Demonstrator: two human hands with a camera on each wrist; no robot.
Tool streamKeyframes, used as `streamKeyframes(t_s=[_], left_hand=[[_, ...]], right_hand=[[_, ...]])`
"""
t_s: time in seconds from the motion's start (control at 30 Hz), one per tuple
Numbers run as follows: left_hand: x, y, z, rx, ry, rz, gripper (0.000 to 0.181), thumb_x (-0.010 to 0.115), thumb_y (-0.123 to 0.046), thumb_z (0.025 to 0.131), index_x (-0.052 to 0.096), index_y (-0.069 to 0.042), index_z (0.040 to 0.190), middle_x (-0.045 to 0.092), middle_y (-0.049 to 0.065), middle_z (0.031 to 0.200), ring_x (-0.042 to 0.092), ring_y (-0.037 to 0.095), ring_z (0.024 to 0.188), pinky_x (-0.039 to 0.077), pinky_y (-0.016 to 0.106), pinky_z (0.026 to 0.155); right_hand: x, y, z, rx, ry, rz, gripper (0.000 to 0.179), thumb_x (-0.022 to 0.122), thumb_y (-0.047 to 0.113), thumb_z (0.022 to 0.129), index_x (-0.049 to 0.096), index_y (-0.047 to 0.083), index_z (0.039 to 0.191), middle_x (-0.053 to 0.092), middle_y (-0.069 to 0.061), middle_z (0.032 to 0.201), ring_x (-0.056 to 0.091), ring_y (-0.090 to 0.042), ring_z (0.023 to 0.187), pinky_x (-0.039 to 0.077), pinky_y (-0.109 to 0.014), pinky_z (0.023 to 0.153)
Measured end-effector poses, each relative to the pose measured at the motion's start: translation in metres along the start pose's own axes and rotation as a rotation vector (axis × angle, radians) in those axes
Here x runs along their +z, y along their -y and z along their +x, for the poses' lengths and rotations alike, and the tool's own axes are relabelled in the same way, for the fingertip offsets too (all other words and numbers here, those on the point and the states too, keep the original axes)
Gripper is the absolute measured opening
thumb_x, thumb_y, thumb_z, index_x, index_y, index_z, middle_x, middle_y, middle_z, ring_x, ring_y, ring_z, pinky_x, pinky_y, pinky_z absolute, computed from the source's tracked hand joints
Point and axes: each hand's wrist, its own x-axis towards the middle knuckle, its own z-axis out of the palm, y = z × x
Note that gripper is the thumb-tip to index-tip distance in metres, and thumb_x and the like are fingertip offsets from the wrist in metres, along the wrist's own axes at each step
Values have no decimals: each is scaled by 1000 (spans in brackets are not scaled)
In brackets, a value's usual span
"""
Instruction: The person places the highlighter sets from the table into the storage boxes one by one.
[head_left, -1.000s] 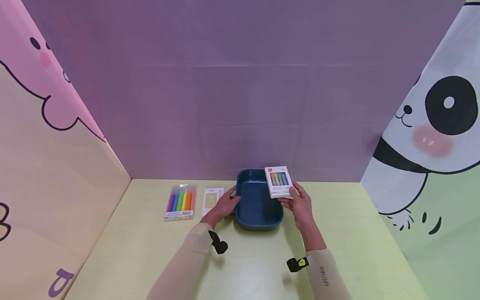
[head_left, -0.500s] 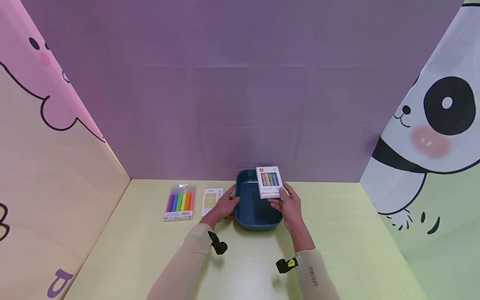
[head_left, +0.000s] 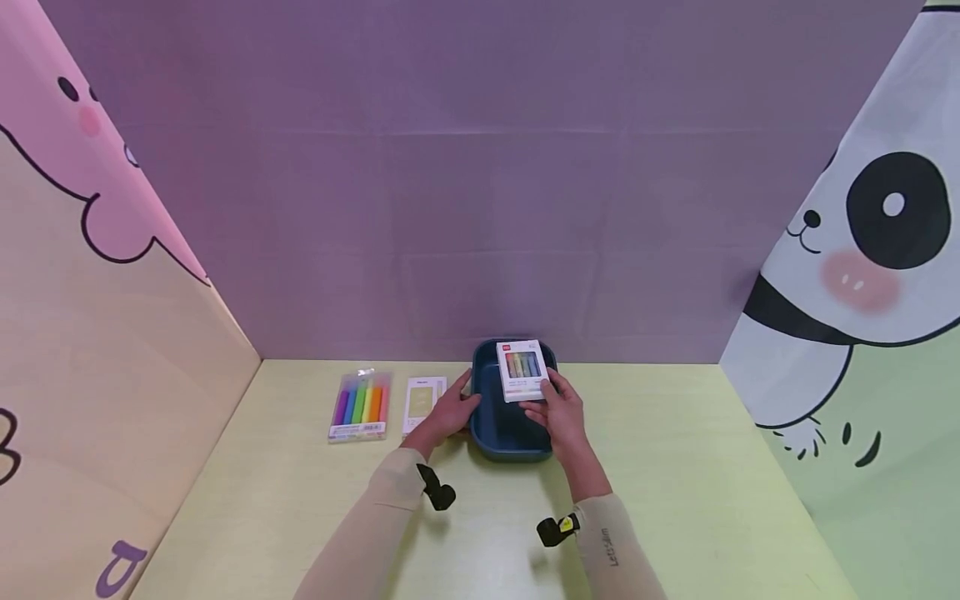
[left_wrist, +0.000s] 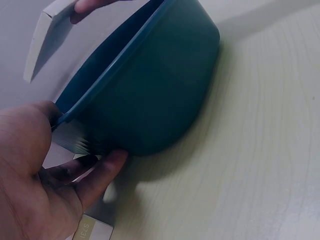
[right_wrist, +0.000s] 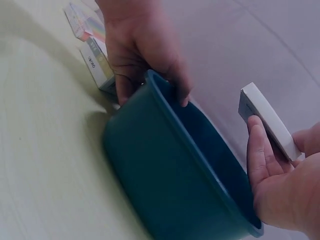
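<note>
A dark blue-green plastic basin point(head_left: 512, 435) stands on the table by the back wall. My left hand point(head_left: 452, 412) grips its left rim; in the left wrist view the thumb hooks over the basin's point(left_wrist: 155, 85) edge with fingers against the outer wall. Over the basin's opening, my right hand point(head_left: 564, 417) pinches a flat white box point(head_left: 522, 372) printed with coloured sticks. Thumb and fingers hold the box by its lower right corner. In the right wrist view the white box point(right_wrist: 270, 122) is tilted, apart from the basin's rim. What sticks are inside the box is hidden.
Left of the basin lies a clear pack of rainbow-coloured markers point(head_left: 361, 407). Between it and my left hand is a white box with a beige panel point(head_left: 422, 401), partly covered by the hand. A purple cloth wall point(head_left: 480, 208) rises behind the table.
My right hand has carried the white box leftward, from the basin's right edge to above its middle, and slightly lower. My left hand and the basin stay in place.
</note>
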Motion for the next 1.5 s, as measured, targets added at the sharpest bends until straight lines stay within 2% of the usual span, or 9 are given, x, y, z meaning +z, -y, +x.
streamKeyframes(t_s=[0.3, 0.63, 0.83, 1.03, 1.3, 1.5], left_hand=[[1, 0, 2, 5, 3, -8, 63, 51, -25, 102, 20, -22, 157, 58, 20, 115, 66, 23, 79, 57, 43, 61], [2, 1, 2, 5, 11, -30, 62, 49, -22, 102, 20, -20, 157, 57, 22, 116, 67, 26, 78, 57, 45, 61], [3, 0, 1, 9, 3, -26, 63, 50, -22, 101, 21, -19, 156, 57, 21, 115, 66, 25, 78, 57, 43, 59], [2, 0, 1, 0, 5, -33, 63, 49, -22, 102, 19, -19, 157, 56, 22, 119, 67, 25, 79, 57, 44, 61], [2, -2, 2, 19, -1, -13, 62, 50, -21, 102, 21, -18, 156, 58, 22, 116, 67, 24, 76, 57, 44, 61], [2, 0, 1, 17, -2, -12, 62, 50, -21, 101, 21, -18, 156, 58, 22, 116, 66, 24, 79, 57, 42, 61]], right_hand=[[2, -13, 8, 32, -22, 10, 45, 50, 19, 103, 42, 8, 146, 66, -18, 101, 70, -22, 64, 57, -27, 59], [4, -19, 13, 55, -38, -46, 47, 50, 24, 103, 41, 9, 147, 62, -24, 114, 70, -21, 67, 56, -26, 61], [5, -19, 14, 74, -39, -64, 47, 50, 24, 103, 41, 11, 147, 60, -24, 118, 71, -21, 69, 56, -27, 63], [8, -19, 17, 93, -39, -101, 48, 49, 25, 103, 40, 10, 147, 61, -24, 117, 71, -25, 73, 57, -28, 63], [13, -18, 22, 113, -52, -121, 47, 50, 24, 103, 39, 8, 146, 63, -23, 112, 71, -21, 68, 56, -27, 62], [16, -20, 25, 126, -64, -163, 47, 49, 24, 104, 39, 7, 147, 62, -23, 115, 71, -23, 71, 57, -29, 64]])
